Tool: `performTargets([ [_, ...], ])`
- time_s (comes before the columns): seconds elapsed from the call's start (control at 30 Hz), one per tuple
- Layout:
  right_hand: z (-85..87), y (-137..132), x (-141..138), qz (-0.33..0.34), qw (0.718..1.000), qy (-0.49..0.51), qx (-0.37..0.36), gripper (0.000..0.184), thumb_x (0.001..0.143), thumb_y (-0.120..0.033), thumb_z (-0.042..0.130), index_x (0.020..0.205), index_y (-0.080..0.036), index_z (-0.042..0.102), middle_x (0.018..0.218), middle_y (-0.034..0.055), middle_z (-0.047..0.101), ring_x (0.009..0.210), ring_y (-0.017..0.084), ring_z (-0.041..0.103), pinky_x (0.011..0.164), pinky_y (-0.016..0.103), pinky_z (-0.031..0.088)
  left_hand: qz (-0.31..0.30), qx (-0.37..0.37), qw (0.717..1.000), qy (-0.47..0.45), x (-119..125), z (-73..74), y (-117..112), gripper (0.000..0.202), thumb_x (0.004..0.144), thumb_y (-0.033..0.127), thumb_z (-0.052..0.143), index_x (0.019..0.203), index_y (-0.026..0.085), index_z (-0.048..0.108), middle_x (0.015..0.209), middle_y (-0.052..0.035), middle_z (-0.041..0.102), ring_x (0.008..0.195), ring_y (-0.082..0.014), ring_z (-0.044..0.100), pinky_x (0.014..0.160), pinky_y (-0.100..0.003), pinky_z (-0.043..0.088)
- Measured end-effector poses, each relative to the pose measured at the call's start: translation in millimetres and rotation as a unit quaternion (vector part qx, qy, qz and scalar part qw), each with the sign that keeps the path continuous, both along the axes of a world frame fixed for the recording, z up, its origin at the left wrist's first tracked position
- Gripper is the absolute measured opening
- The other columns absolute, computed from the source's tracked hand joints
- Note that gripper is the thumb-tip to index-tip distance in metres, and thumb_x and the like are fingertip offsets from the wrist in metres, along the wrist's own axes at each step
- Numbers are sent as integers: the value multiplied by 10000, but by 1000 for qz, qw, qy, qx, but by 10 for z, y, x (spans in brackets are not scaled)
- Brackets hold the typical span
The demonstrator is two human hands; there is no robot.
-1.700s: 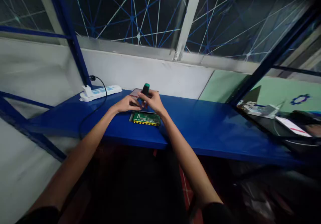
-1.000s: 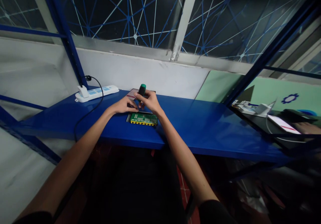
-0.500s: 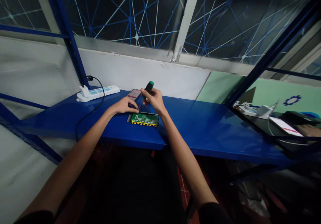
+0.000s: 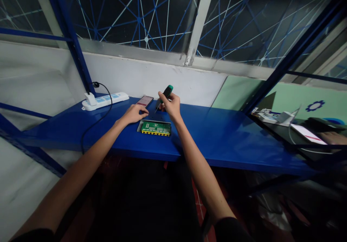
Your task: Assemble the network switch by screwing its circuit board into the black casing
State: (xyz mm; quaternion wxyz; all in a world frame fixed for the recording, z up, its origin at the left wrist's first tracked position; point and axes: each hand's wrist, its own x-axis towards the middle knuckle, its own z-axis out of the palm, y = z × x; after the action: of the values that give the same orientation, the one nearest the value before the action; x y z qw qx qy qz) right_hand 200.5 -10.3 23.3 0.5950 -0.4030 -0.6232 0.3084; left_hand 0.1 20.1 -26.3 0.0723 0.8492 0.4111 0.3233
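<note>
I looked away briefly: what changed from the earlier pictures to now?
The right hand moved rightward with the screwdriver, whose handle now leans further right. The left hand moved farther from the green board. The green board and power strip stayed put.

Dark windows (image 4: 130, 18) above a white wall (image 4: 151, 76); red tiled floor (image 4: 199, 207) below

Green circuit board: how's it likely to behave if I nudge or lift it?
The circuit board is probably stiff, since its edges look straight and flat. Its uncovered components suggest it could be fragile if poked by the screwdriver in the right hand. Lying low and flat, it seems unlikely to roll or tip.
</note>
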Motion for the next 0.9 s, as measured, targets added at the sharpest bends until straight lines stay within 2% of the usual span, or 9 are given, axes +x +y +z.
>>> performTargets([
  [0.2,-4,30,96,-52,996,-61,42,429,813,-650,552,745,-226,553,599,10,587,480,144,560,478,303,451,27,34,998,41,-9,28,-37,245,801,300,592,958,229,767,971,-66,756,911,-254,685,813,-366,508],
  [0.3,-5,71,309,-126,980,-140,70,429,832,-625,533,763,-207,604,626,26,616,550,163,590,565,316,472,28,37,998,35,-19,53,-52,258,822,307,565,954,210,764,999,-75,751,938,-258,685,842,-372,504],
  [0.37,-34,105,487,-191,958,-209,53,429,828,-592,552,874,-176,646,655,53,648,632,196,626,624,325,476,27,35,998,37,-24,55,-55,256,820,307,565,944,206,764,1000,-78,749,929,-257,686,838,-374,504],
  [0.43,-92,132,653,-229,930,-288,16,471,840,-551,549,1082,-157,638,774,88,704,761,227,665,692,329,481,19,36,999,33,-23,59,-63,247,822,312,570,930,206,765,983,-77,751,915,-252,687,829,-372,504],
  [0.53,-213,142,824,-284,860,-418,-75,508,865,-521,506,1245,-193,580,1011,120,723,974,270,667,768,341,483,-11,42,999,2,-4,96,-105,236,830,338,587,915,205,763,949,-74,752,909,-237,683,828,-365,502],
  [0.57,-253,140,855,-284,832,-465,-108,492,875,-518,483,1244,-208,585,1075,123,712,1028,276,656,782,341,485,-24,38,999,-13,5,120,-129,233,828,352,598,907,206,762,935,-73,752,901,-232,681,825,-363,501],
  [0.63,-325,133,880,-275,815,-492,-136,454,840,-499,540,1159,-193,645,1096,146,707,1042,300,656,774,344,492,-58,7,998,-36,25,176,-180,228,820,390,625,880,218,762,908,-67,749,868,-218,675,807,-354,501],
  [0.8,-428,128,830,-252,791,-533,-163,402,798,-453,604,1037,-146,703,1060,190,713,990,319,682,757,349,508,-191,-87,978,-11,59,262,-252,210,758,445,713,848,264,766,954,-60,721,901,-210,660,855,-359,491],
  [0.9,-444,121,805,-246,782,-548,-164,424,822,-482,579,1042,-141,701,1061,196,711,996,326,683,767,363,513,-204,-104,973,37,80,243,-256,292,686,495,768,895,290,767,1088,-56,674,980,-237,637,888,-392,477],
])
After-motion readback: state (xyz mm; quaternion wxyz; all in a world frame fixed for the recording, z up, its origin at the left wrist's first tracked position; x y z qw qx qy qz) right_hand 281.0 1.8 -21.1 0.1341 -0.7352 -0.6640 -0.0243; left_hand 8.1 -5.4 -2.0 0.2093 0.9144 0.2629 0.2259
